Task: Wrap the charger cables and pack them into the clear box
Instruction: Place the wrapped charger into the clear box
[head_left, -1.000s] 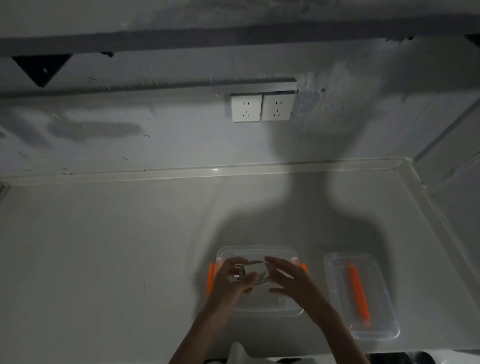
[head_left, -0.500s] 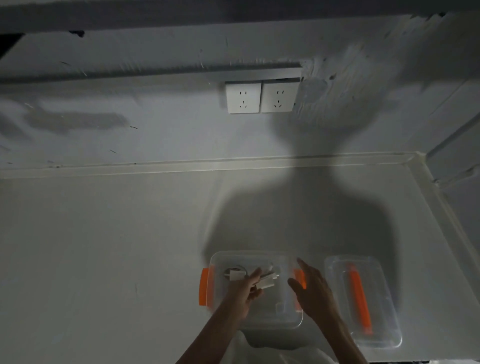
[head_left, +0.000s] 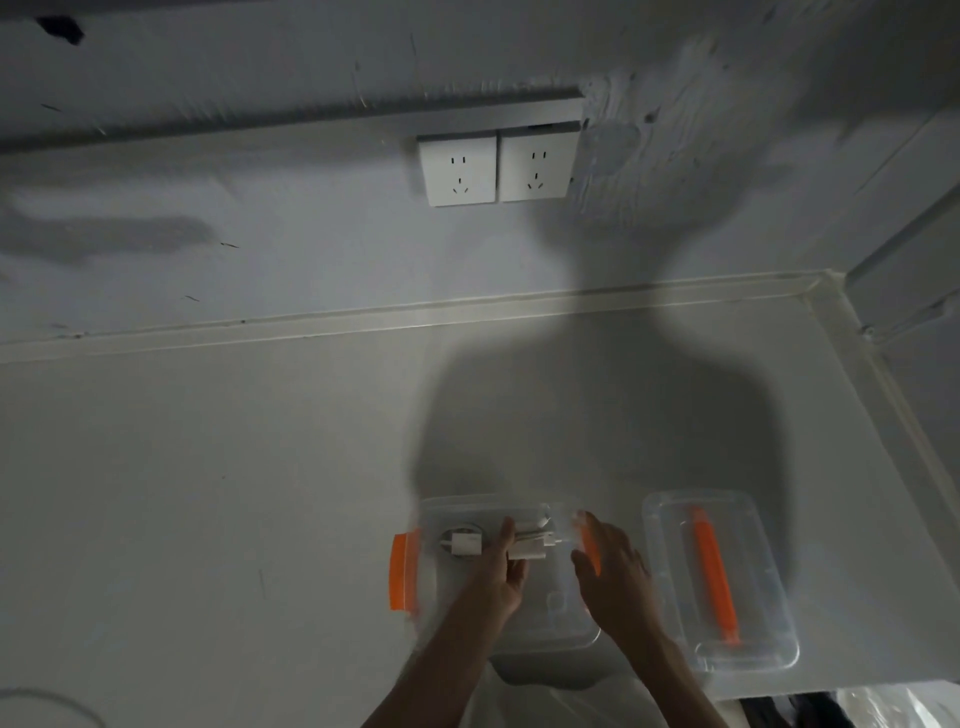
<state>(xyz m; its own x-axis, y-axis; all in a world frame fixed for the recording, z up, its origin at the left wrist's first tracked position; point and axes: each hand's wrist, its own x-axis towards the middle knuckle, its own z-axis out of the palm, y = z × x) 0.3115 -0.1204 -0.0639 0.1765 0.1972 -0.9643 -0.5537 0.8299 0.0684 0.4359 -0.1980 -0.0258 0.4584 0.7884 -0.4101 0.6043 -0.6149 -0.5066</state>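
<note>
Pinching the wrapped charger (head_left: 529, 546) crosswise over the clear box (head_left: 550, 636), left hand (head_left: 500, 571) lies nearer; right hand (head_left: 618, 577) spread alongside.

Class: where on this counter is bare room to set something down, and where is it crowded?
Free: the wide counter left of the clear box; the strip between it and the wall. Crowded: near right, box, left hand, right hand, lid.

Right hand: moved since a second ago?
Yes. The right hand shifted rightward, from over the middle of the clear box to its right edge.
</note>
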